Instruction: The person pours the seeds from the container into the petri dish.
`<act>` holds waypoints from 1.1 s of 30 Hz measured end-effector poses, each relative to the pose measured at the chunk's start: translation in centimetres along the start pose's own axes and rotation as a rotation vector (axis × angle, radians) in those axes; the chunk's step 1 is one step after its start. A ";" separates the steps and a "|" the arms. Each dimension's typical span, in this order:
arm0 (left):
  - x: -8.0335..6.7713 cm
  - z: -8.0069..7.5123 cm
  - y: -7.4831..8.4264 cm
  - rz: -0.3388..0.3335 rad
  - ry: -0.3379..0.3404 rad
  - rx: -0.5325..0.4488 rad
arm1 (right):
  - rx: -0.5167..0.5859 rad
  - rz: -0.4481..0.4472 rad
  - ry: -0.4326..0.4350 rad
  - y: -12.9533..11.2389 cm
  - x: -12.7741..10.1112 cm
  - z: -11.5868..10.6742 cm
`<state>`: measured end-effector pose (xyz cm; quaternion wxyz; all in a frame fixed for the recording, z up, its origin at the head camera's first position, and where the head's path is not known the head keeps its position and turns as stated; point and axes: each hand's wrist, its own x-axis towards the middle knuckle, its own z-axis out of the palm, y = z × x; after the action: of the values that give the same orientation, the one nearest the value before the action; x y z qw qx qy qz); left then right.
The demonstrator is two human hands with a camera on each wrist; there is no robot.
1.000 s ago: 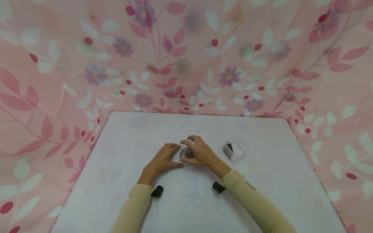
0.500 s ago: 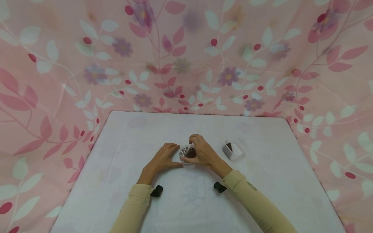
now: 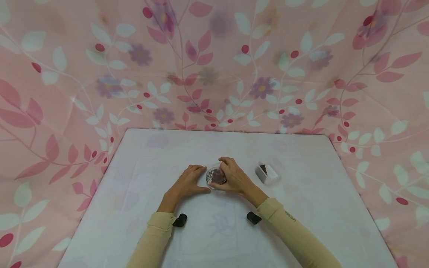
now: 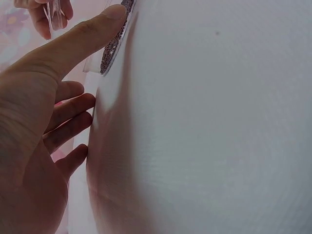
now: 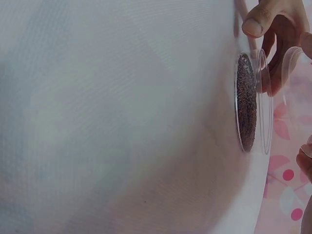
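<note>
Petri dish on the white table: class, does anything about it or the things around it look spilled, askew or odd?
Nothing stands out. The petri dish sits flat on the table, its dark grains inside; the left hand steadies it, the right hand holds a clear lid over it. The small white box stands apart, unspilled.

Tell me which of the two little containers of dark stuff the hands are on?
The round clear dish, between both hands: the left hand touches its edge, the right hand sits over it. The white rectangular box lies untouched, off to the right.
</note>
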<state>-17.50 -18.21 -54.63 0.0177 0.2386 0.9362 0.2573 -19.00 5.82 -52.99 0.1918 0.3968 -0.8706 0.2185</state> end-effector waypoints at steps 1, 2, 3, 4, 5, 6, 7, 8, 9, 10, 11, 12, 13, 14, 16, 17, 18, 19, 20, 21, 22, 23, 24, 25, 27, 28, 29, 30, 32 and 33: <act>0.0 0.0 0.0 -0.002 -0.001 -0.003 | 0.009 0.003 -0.011 0.0 -0.1 0.0; 0.0 0.0 0.0 -0.004 -0.001 -0.003 | 0.017 0.009 -0.023 0.0 -0.1 0.1; 0.0 0.0 0.0 -0.007 -0.003 -0.005 | 0.027 0.022 -0.038 0.0 -0.2 0.1; 0.0 0.0 0.0 -0.010 -0.003 -0.006 | 0.036 0.036 -0.054 0.0 -0.2 0.1; 0.0 0.0 0.0 -0.013 -0.005 -0.005 | 0.039 0.049 -0.072 0.0 -0.2 0.1; 0.0 0.0 0.0 -0.017 -0.008 -0.006 | 0.040 0.060 -0.088 0.0 -0.3 0.2; 0.0 0.0 0.0 -0.020 -0.010 -0.010 | 0.033 0.071 -0.104 -0.1 -0.3 0.2; 0.0 0.0 0.1 -0.021 -0.009 -0.010 | 0.024 0.079 -0.118 -0.1 -0.4 0.2; 0.0 0.0 0.1 -0.022 -0.011 -0.012 | 0.017 0.084 -0.133 -0.1 -0.4 0.2; -0.1 0.0 0.1 -0.023 -0.012 -0.013 | 0.010 0.085 -0.142 -0.1 -0.4 0.3; -0.1 0.0 0.1 -0.023 -0.013 -0.013 | 0.004 0.085 -0.152 -0.2 -0.5 0.3; -0.1 0.0 0.1 -0.020 -0.010 -0.016 | 0.002 0.085 -0.159 -0.2 -0.5 0.3; -0.1 0.0 0.2 -0.016 -0.008 -0.017 | 0.001 0.087 -0.165 -0.2 -0.5 0.3; -0.1 -0.1 0.2 -0.013 -0.006 -0.015 | 0.005 0.088 -0.169 -0.3 -0.5 0.3; -0.1 -0.1 0.2 -0.007 -0.003 -0.018 | 0.011 0.093 -0.174 -0.3 -0.5 0.3; -0.1 -0.1 0.2 -0.005 -0.001 -0.017 | 0.014 0.094 -0.176 -0.4 -0.5 0.3; -0.1 -0.1 0.3 -0.004 0.001 -0.018 | 0.016 0.094 -0.177 -0.4 -0.5 0.3; -0.1 -0.1 0.3 -0.003 0.001 -0.017 | 0.018 0.094 -0.177 -0.4 -0.5 0.3; -0.1 -0.1 0.2 -0.003 0.002 -0.015 | 0.021 0.093 -0.176 -0.4 -0.5 0.4; -0.1 -0.1 0.2 -0.002 0.004 -0.014 | 0.019 0.093 -0.178 -0.4 -0.6 0.4; -0.1 -0.1 0.2 -0.002 0.004 -0.013 | 0.016 0.092 -0.179 -0.4 -0.6 0.4; -0.1 -0.1 0.2 -0.002 0.005 -0.014 | 0.014 0.091 -0.180 -0.4 -0.6 0.5; -0.1 -0.1 0.2 -0.002 0.005 -0.014 | 0.013 0.090 -0.180 -0.4 -0.6 0.5; -0.1 -0.1 0.2 -0.003 0.005 -0.016 | 0.012 0.089 -0.181 -0.4 -0.6 0.5; -0.1 -0.1 0.2 -0.004 0.005 -0.021 | 0.009 0.088 -0.183 -0.4 -0.7 0.6; -0.1 -0.1 0.2 -0.005 0.003 -0.022 | 0.009 0.087 -0.184 -0.4 -0.7 0.6; -0.1 -0.2 0.2 -0.005 0.003 -0.022 | 0.008 0.087 -0.186 -0.4 -0.6 0.6; -0.1 -0.2 0.2 -0.005 0.003 -0.021 | 0.008 0.088 -0.189 -0.4 -0.6 0.6; -0.1 -0.2 0.2 -0.003 0.004 -0.017 | 0.006 0.093 -0.199 -0.4 -0.6 0.6; -0.1 -0.2 0.2 0.000 0.006 -0.014 | 0.006 0.097 -0.206 -0.4 -0.6 0.6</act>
<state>-17.38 -18.18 -54.39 0.0167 0.2376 0.9345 0.2647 -18.40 5.64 -53.75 0.0894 0.3753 -0.9032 0.1881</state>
